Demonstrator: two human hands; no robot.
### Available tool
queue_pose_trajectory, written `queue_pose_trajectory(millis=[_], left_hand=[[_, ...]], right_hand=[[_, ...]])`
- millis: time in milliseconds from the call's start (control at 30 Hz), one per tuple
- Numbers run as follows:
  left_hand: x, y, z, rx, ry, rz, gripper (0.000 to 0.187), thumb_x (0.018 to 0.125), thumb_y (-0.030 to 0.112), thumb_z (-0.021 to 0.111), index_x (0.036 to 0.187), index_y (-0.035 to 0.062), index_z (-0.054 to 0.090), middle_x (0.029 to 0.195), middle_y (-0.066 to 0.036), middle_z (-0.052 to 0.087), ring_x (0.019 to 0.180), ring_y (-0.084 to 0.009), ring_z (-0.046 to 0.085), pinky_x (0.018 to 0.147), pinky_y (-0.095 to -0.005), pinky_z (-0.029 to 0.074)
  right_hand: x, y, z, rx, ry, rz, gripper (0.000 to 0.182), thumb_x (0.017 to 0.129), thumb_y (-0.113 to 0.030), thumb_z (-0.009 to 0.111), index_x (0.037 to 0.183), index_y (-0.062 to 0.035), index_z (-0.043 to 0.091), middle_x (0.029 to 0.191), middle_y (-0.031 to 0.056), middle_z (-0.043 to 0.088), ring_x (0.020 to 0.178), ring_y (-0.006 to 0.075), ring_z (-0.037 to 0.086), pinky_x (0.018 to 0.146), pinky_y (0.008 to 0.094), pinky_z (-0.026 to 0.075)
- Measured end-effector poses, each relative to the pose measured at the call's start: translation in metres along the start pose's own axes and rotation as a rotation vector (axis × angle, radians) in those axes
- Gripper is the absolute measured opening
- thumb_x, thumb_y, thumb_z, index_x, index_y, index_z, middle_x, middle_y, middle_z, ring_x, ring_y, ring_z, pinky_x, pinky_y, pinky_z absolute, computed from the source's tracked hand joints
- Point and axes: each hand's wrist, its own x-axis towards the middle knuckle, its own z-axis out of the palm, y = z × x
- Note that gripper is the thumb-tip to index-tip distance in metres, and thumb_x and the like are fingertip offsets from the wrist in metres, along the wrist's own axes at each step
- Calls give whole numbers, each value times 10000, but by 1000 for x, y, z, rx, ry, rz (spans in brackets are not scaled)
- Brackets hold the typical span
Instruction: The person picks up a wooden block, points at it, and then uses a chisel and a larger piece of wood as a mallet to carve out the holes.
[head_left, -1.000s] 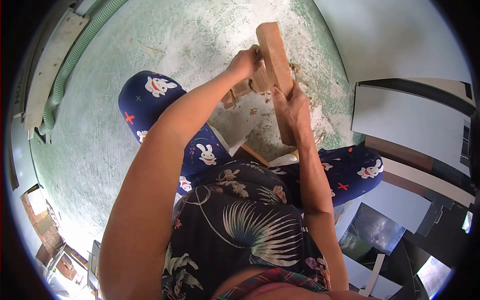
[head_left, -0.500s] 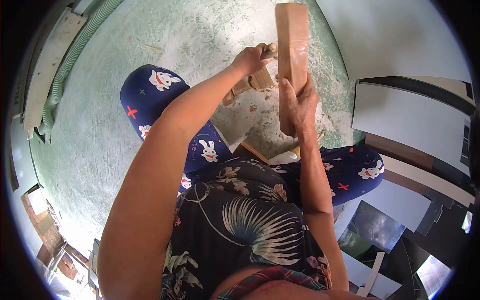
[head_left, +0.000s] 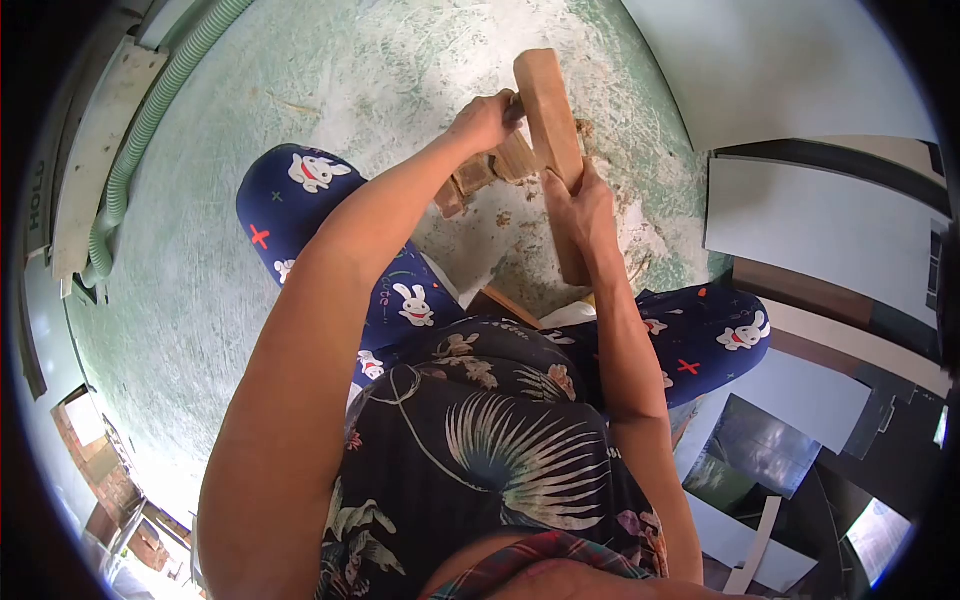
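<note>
My right hand (head_left: 586, 208) is wrapped round a long, thick wooden block (head_left: 550, 110), its far end angled up and to the left. In my left hand (head_left: 482, 124) I grip the handle of a chisel (head_left: 514, 108), whose blade is hidden below my fist. The block's left side is at the chisel's handle end; whether they touch is hard to make out. Beneath my left hand lies a notched piece of wood (head_left: 515, 158) on the floor, with darker blocky parts (head_left: 473, 175) towards my knee.
Wood chips (head_left: 632, 190) are scattered on the worn green floor (head_left: 190, 270). A ribbed green hose (head_left: 150, 120) runs along the left beside a pale board (head_left: 105, 150). Light panels (head_left: 815, 210) stand on the right. My bent legs in patterned trousers (head_left: 320, 215) frame the work.
My right hand has brought the wooden block down and left, tilting its top towards the chisel. My left hand has shifted slightly left, still around the handle.
</note>
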Motion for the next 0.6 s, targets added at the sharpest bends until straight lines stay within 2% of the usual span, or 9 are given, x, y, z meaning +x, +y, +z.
queue_pose_trajectory(millis=[100, 133, 200, 400, 600], left_hand=[[0, 1, 0, 44, 35, 0, 440, 849, 283, 621, 1202, 45, 510, 994, -236, 653, 943, -386, 633, 791, -437, 513], [-2, 1, 0, 22, 23, -33, 451, 847, 289, 626, 1204, 39, 508, 997, -237, 653, 949, -381, 634, 794, -433, 513], [-3, 15, -11, -14, -6, -86, 474, 844, 301, 635, 1208, 28, 505, 1004, -238, 653, 960, -372, 637, 800, -427, 513], [-3, 2, -2, 22, 6, -73, 531, 837, 349, 637, 1199, -14, 498, 1012, -241, 651, 979, -378, 629, 819, -418, 507], [-7, -3, -1, -1, 6, -102, 493, 842, 310, 625, 1218, 16, 503, 1025, -238, 648, 993, -384, 622, 836, -419, 505]], right_hand=[[-3, -7, -3, 51, 63, -76, 539, 831, -291, 654, 1237, 36, 517, 797, 214, 673, 742, 293, 687, 688, 372, 531], [-5, -13, -10, 85, 21, -38, 560, 829, -312, 652, 1245, 36, 509, 816, 227, 673, 773, 297, 688, 709, 381, 530], [-8, -25, -17, 80, 50, -50, 571, 827, -307, 657, 1252, 42, 502, 833, 236, 671, 788, 297, 687, 720, 382, 529], [-9, -21, -18, 178, 131, -179, 585, 827, -299, 669, 1265, 45, 493, 931, 258, 665, 859, 288, 681, 763, 374, 527], [-14, -29, -19, 270, 112, -166, 564, 828, -281, 669, 1269, 27, 500, 941, 250, 669, 879, 276, 678, 772, 377, 525]])
